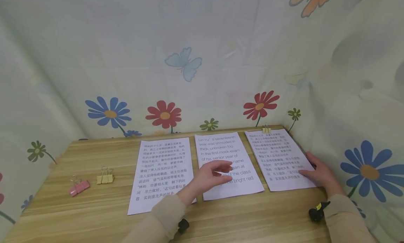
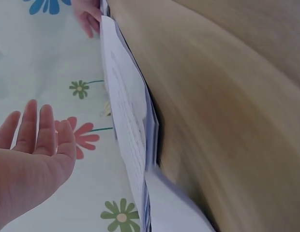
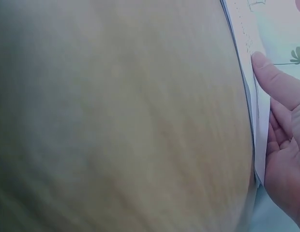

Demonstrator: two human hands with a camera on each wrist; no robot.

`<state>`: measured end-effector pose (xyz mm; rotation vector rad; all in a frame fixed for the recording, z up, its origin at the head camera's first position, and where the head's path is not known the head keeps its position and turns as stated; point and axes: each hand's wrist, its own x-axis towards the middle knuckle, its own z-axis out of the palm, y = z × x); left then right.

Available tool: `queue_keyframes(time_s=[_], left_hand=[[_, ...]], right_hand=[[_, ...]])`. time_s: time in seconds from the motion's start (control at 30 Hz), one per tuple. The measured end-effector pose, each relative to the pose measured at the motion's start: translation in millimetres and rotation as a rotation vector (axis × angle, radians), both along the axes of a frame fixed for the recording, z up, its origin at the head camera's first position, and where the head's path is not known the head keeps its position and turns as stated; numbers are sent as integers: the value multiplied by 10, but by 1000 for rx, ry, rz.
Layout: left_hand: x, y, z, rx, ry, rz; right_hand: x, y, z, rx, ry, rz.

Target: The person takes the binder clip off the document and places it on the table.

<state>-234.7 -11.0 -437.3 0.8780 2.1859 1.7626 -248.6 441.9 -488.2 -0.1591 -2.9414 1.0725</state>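
Three printed paper stacks lie side by side: a left one (image 1: 161, 166), a middle one (image 1: 217, 148) with English text, and a right one (image 1: 268, 155). A yellow binder clip (image 1: 266, 129) sits at the right stack's top edge. My left hand (image 1: 212, 174) hovers above the middle stack, fingers apart and holding nothing; the left wrist view shows that hand (image 2: 36, 159) raised off the paper. At the right stack's right side rests my right hand (image 1: 318, 173). Its thumb (image 3: 273, 79) touches the printed face; the other fingers lie along the edge, partly hidden.
On the wooden table (image 1: 104, 211), left of the stacks, are a pink binder clip (image 1: 79, 187) and another yellow binder clip (image 1: 105, 179). A flower-printed curtain (image 1: 126, 60) surrounds the table behind and at both sides.
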Motion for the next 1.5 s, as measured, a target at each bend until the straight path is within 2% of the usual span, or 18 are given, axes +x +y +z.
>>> queue_keyframes(time_s=[0.23, 0.5, 0.8, 1.03, 1.5], left_hand=[[23, 205, 10, 20, -30, -21], [19, 346, -70, 24, -50, -16], [6, 520, -7, 36, -46, -22], [-31, 671, 0, 72, -48, -8], [-75, 749, -44, 73, -70, -5]], right_hand=[[11, -4, 16, 46, 9, 7], [-26, 13, -12, 87, 4, 15], [-56, 20, -32, 122, 31, -3], [-75, 11, -46, 70, 34, -49], [-145, 107, 197, 11, -81, -141]])
